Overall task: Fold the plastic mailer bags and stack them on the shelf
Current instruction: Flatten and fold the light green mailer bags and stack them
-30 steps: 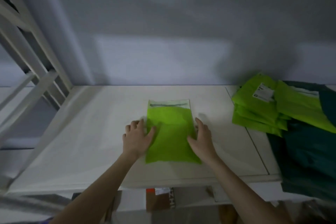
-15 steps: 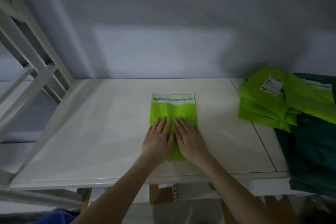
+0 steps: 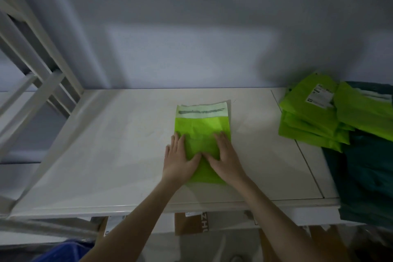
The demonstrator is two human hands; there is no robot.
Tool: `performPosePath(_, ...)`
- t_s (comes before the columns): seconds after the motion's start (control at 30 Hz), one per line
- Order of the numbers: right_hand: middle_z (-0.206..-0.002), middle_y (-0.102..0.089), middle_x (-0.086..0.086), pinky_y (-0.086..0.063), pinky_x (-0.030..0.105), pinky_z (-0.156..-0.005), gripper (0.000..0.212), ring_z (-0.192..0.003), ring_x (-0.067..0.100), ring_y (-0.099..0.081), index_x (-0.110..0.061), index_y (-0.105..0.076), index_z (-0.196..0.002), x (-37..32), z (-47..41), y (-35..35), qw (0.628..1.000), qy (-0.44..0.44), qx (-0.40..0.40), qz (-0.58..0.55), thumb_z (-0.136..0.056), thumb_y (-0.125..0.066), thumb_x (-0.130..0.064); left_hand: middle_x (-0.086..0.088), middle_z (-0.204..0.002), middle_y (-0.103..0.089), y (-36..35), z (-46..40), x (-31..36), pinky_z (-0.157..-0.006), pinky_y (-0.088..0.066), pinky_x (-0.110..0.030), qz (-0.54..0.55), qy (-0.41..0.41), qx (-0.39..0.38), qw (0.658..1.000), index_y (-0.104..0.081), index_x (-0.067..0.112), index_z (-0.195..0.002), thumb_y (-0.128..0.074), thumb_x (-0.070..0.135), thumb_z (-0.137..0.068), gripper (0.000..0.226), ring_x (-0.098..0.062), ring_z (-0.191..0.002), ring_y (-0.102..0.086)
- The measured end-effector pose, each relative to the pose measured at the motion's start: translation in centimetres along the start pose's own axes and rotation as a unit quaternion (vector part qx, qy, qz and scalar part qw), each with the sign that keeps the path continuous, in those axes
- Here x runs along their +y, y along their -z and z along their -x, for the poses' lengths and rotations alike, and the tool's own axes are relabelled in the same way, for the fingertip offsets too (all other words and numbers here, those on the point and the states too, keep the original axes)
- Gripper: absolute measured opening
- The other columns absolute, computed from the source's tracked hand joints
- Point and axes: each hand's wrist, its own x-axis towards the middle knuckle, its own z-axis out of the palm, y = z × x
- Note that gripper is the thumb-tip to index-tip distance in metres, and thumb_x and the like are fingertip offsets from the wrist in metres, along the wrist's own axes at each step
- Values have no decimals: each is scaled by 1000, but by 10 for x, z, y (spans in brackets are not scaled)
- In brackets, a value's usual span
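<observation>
Both hands lie flat on the lime-green mailer bag (image 3: 202,134), fingers straight and pressing down. The left hand (image 3: 179,158) covers the bag's left edge, with its outer fingers spilling onto the shelf; the right hand (image 3: 223,155) rests on the right half. The thumbs nearly meet at the middle of the bag, so the hands sit close together, side by side, gripping nothing.

The bag lies lengthwise away from the person, near the middle of the white shelf (image 3: 117,144). Its pale adhesive flap, with a dark strip across it, is at the far end and its near end is toward the shelf's front edge. Faint creases cross the plastic between the fingers.

This looks like the smoothing step, air and wrinkles being pressed out before a fold. The next move probably calls for pinching one end and carrying it over to the other while one palm pins the slippery plastic in place.

To the right, well apart from the hands, a stack of folded lime-green mailers (image 3: 312,121) sits on the shelf, the top one bearing a white label. Dark teal bags (image 3: 365,176) lie under and beside it, drooping over the front edge. A seam runs across the shelf between the two areas.

White frame bars (image 3: 38,74) rise at the left, a plain grey wall (image 3: 191,27) stands behind, and a cardboard box (image 3: 191,223) shows below. The light is dim.
</observation>
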Motion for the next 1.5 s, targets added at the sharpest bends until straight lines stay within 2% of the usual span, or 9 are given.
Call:
performPosePath(0.1,-154,-24,3,-15,24,-115,63,-143,16,-19,-18,-34,-144,-1,-4,18,993,3,75,-96,-87,-61,-13,1,-159,-5,16,-1,1,-118,-1,-34,82,-32,52,995,-24,19,-148,-38,53,-74,82,-18,-146,-3)
performPosePath(0.2,-151,-31,3,-16,23,-114,46,-141,17,-23,-12,-41,-140,-6,-22,33,987,71,142,-5,-94,-45,-14,2,-158,-11,28,-21,4,-116,-1,-33,31,-109,122,986,-28,16,-146,-30,42,-87,65,-16,-146,-5)
performPosePath(0.3,-152,-31,9,-16,32,-117,61,-142,21,-25,-7,-37,-142,-13,-52,30,980,118,96,126,-91,-17,-34,-2,-159,-6,29,-57,13,-117,-3,-33,-64,-149,50,986,-15,13,-149,-26,29,-99,53,-17,-146,-3)
performPosePath(0.4,-154,-26,8,-12,29,-117,55,-143,19,-21,-7,-26,-146,-10,-72,21,976,127,-13,176,-96,-30,-29,-3,-159,1,18,-79,12,-119,-3,-35,-156,-166,-55,972,-5,14,-151,-26,24,-101,55,-17,-146,1)
performPosePath(0.57,-158,-13,-3,-7,32,-119,54,-145,11,-8,-17,-14,-150,6,-77,10,964,130,-82,217,-100,-31,-30,7,-158,4,10,-82,1,-118,3,-32,-170,-162,-100,967,-2,24,-151,-24,31,-102,54,-9,-145,7)
performPosePath(1.07,-158,9,13,2,35,-118,70,-146,22,11,-20,-3,-151,9,-74,3,975,-5,-25,222,-96,-31,-51,-6,-156,19,11,-84,-4,-115,11,-48,-197,-20,-28,980,12,15,-149,-29,71,-86,94,-19,-143,20)
performPosePath(1.2,-158,-7,11,-7,33,-117,64,-146,22,-3,-14,-19,-149,7,-74,14,997,-11,61,38,-95,-48,-34,-11,-158,5,18,-83,-4,-117,3,-43,-24,-4,39,999,2,15,-150,-44,60,-88,90,-23,-146,5)
performPosePath(1.3,-142,-40,17,-29,39,-111,54,-132,31,-36,-7,-37,-140,15,-75,31,990,-66,118,-36,-89,-54,-15,-14,-151,-25,37,-83,-13,-112,-29,-42,103,16,130,986,-25,12,-146,-58,36,-88,70,-31,-134,-35)
performPosePath(1.5,-95,-57,4,-42,28,-75,53,-89,22,-54,-10,-43,-131,17,-70,49,983,-156,65,-71,-82,-64,-11,-7,-119,-63,52,-75,-20,-89,-45,-29,115,94,58,987,-53,10,-128,-62,24,-86,46,-23,-106,-58)
